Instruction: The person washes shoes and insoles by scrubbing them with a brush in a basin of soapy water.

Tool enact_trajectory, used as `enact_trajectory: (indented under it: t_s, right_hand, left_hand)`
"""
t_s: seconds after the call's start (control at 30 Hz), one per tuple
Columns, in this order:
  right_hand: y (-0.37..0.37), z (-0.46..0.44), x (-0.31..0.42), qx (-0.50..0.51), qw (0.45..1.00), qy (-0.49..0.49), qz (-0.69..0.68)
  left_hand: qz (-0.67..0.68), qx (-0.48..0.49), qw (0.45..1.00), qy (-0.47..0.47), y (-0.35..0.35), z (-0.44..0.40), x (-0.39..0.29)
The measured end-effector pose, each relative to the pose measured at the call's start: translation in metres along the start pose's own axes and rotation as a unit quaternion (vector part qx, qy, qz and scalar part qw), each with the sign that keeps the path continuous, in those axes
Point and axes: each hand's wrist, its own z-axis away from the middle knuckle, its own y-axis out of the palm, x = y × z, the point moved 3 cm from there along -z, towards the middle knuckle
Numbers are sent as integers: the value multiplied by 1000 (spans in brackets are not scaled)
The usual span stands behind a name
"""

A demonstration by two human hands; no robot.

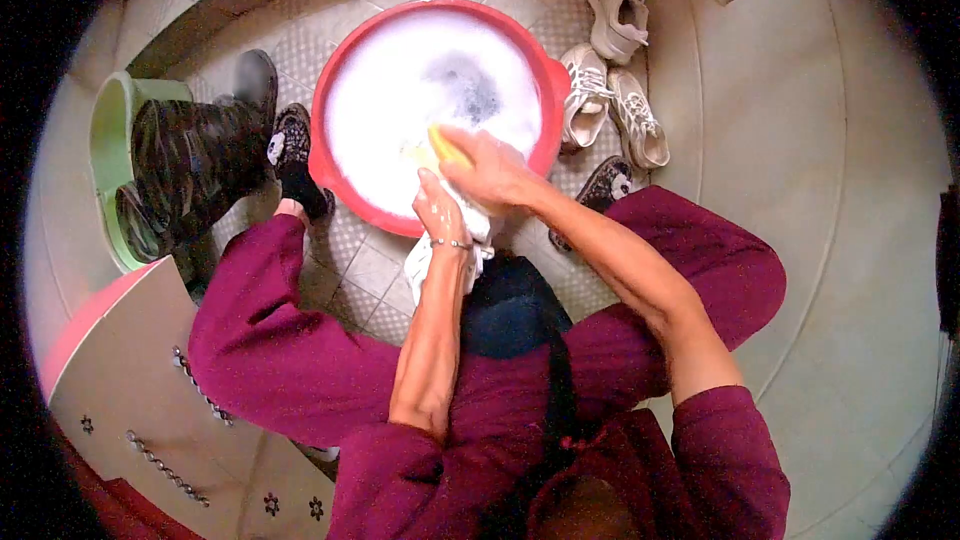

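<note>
A red basin [334,180] full of white suds stands on the tiled floor between my feet. My left hand [440,210] is closed on a white cloth [425,265] at the basin's near rim, and the cloth hangs down over the rim toward my lap. Just to the right and above, my right hand [487,170] grips a yellow object [449,148], blurred by motion, over the cloth and suds. Its exact kind cannot be made out. Part of the cloth is hidden under both hands.
Light shoes [585,100] stand right of the basin. At the left, dark boots [195,155] lean across a green tub [112,130]. A cabinet [160,390] with chain-like handles fills the lower left. A pale wall [770,140] curves along the right.
</note>
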Motion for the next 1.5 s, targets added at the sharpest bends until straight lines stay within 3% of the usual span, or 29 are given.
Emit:
enact_trajectory:
  t_s: [0.07,0.13,0.17,0.2,0.23,0.27,0.37,0.4,0.47,0.63,0.67,0.73,0.8,0.87,0.97,1.0,1.07,1.1,1.17,1.3,1.33,1.4,1.5]
  right_hand:
    - [-14,4,6,4,999,32,-38]
    - [-24,30,30,18,999,-14,-23]
    - [-18,42,41,72,997,-28,16]
    - [-14,50,47,56,998,-8,12]
    - [-5,39,31,20,999,14,-23]
    - [5,21,11,-13,998,32,-60]
    - [29,-6,1,18,998,15,-62]
    - [24,-13,-5,16,998,19,-63]
    - [10,-30,-6,-34,997,12,-70]
    - [-12,33,37,1,997,-56,-54]
    - [-12,47,49,51,997,48,31]
    - [5,22,23,-17,996,82,-4]
    - [11,-8,11,-2,998,44,-40]
    - [9,-12,10,27,996,86,-5]
    - [-16,6,23,-81,992,-14,-98]
    - [-14,25,31,-54,998,-14,-30]
    - [-4,48,48,32,999,31,6]
    - [6,36,33,0,998,69,-3]
    - [13,2,16,3,998,53,-26]
    - [6,-26,7,-15,999,23,17]
    - [-1,-37,-3,-28,998,8,59]
    - [-18,-53,-26,-69,995,3,74]
    - [-27,-67,-53,-98,989,-3,108]
  left_hand:
    - [20,-7,1000,-10,2,4,-8]
    - [41,-13,999,-23,-6,-3,3]
    - [151,51,986,-54,-18,-18,30]
    - [263,115,954,-82,-17,-25,44]
    - [80,28,993,-76,-1,7,1]
    - [83,28,994,-73,0,4,2]
    - [102,12,993,-63,-12,3,1]
    - [89,51,994,-35,-9,2,-2]
    - [-12,32,999,12,-7,3,-3]
    - [58,16,998,-34,-3,2,1]
    - [67,20,996,-50,-1,8,-2]
    - [83,25,994,-71,0,12,-9]
    - [74,81,994,-18,-7,1,3]
    - [25,34,999,-34,-10,-5,11]
    - [39,8,996,-74,-9,-3,2]
    - [27,25,997,-61,-8,2,-3]
    - [242,184,950,-65,-13,-13,23]
    - [240,186,950,-68,-16,-14,32]
    - [154,87,981,-86,-10,-3,14]
    - [104,71,986,-106,-23,-11,17]
    - [220,202,952,-71,-21,-15,16]
    - [284,104,948,-104,-23,-22,16]
    - [315,166,925,-134,-26,-15,7]
